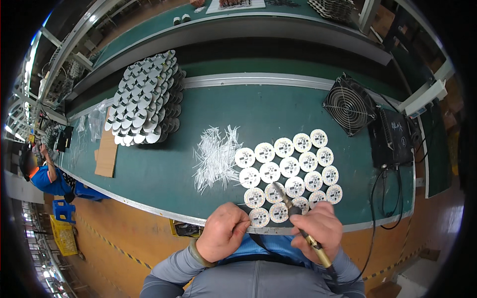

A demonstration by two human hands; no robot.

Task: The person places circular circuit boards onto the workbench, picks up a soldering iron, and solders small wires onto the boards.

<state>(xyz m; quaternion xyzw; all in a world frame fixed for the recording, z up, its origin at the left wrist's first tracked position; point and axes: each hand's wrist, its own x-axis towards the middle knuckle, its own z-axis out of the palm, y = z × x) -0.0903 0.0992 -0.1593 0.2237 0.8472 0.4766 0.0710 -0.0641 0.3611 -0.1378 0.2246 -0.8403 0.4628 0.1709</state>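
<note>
Round white circuit boards (289, 167) lie in close rows on the green workbench. My right hand (320, 229) grips a soldering iron (318, 248) with a brass-coloured handle; its tip points away from me, over a board (274, 192) in the grid. My left hand (224, 231) is closed in a pinch at the left edge of the nearest left board (259, 217). What sits between those fingertips is too small to make out. A loose pile of short thin white wires (214, 158) lies left of the boards, beyond my left hand.
Stacked round white pieces with dark parts (144, 97) stand at the back left, beside flat cardboard (106, 154). A black fan (349, 104) and black box (392, 136) with cables occupy the right. A raised shelf (238, 27) runs behind. Another person (47, 174) sits far left.
</note>
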